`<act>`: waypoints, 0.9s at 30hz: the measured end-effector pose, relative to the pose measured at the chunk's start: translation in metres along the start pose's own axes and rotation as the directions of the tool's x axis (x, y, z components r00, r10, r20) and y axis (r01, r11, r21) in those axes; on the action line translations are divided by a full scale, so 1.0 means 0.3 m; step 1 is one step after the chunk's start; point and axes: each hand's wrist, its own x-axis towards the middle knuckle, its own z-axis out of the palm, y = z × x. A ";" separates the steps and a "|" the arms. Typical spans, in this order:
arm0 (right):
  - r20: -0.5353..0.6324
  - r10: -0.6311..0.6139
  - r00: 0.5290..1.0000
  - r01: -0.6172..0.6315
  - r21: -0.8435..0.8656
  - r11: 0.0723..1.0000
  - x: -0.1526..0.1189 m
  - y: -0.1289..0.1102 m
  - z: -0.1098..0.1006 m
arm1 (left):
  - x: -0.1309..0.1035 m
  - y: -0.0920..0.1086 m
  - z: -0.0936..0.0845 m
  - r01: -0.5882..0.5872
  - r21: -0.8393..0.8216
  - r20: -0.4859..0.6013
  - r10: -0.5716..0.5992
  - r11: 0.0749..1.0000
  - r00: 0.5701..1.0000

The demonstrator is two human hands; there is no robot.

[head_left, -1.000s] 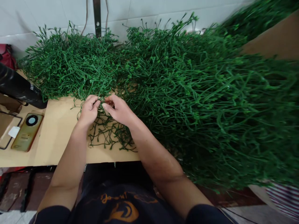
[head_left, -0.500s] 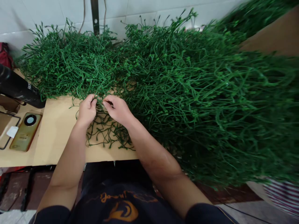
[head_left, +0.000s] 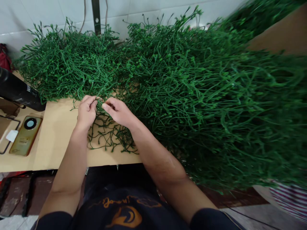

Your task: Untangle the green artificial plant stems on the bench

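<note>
Thin green stems point(head_left: 99, 103), pinched

Left hand point(head_left: 86, 112) and right hand point(head_left: 118, 111) pinch them over the tan board point(head_left: 62, 134); dark, curling loose stems point(head_left: 124, 136) with knobbed tips lie on it, a brighter tangled pile point(head_left: 76, 70) along its back.

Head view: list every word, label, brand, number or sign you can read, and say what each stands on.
"VA", followed by unclear lettering: black bottle.
Small print on the gold phone: too small to read.
Orange script on the dark shirt: too distorted to read with certainty.
No numbers can be read.
</note>
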 end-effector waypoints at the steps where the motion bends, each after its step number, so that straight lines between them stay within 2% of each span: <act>1: 0.002 0.017 1.000 -0.017 0.072 0.997 0.004 0.009 0.004 | -0.003 0.002 0.000 -0.014 -0.025 0.047 0.015 1.000 0.999; 3: -0.005 0.057 0.998 -0.054 0.214 0.975 0.011 0.028 0.009 | -0.007 0.005 0.004 -0.032 -0.081 0.110 0.041 0.996 0.993; 6: -0.055 0.092 0.994 -0.066 0.361 0.930 0.019 0.054 0.004 | -0.009 -0.002 0.014 -0.021 -0.187 0.105 0.041 0.982 0.994; 9: -0.066 0.003 0.998 0.025 0.417 0.909 0.021 0.061 0.004 | -0.006 -0.013 0.021 -0.007 -0.268 0.062 0.025 0.963 0.998; 11: -0.031 -0.052 0.998 0.060 0.414 0.908 0.022 0.060 0.014 | -0.005 -0.016 0.020 -0.029 -0.245 0.008 0.032 0.969 0.999; 13: -0.012 -0.054 0.998 0.054 0.404 0.913 0.026 0.060 0.029 | -0.004 -0.012 0.016 -0.077 -0.160 -0.076 0.065 0.984 0.995; 16: -0.094 -0.019 0.995 0.053 0.375 0.926 0.036 0.066 0.042 | -0.006 0.006 0.013 -0.124 -0.027 -0.181 0.117 0.992 0.976; 19: -0.182 -0.012 0.983 0.067 0.300 0.951 0.044 0.075 0.039 | -0.010 0.028 0.017 -0.108 0.013 -0.221 0.108 0.994 0.969; 23: -0.236 0.032 0.971 0.034 0.268 0.963 0.046 0.085 0.036 | -0.011 0.043 0.023 -0.053 -0.034 -0.172 0.046 0.998 0.984; 27: -0.191 -0.009 0.982 0.069 0.308 0.949 0.038 0.070 0.035 | -0.015 0.045 0.033 0.023 -0.155 -0.073 -0.034 0.988 0.997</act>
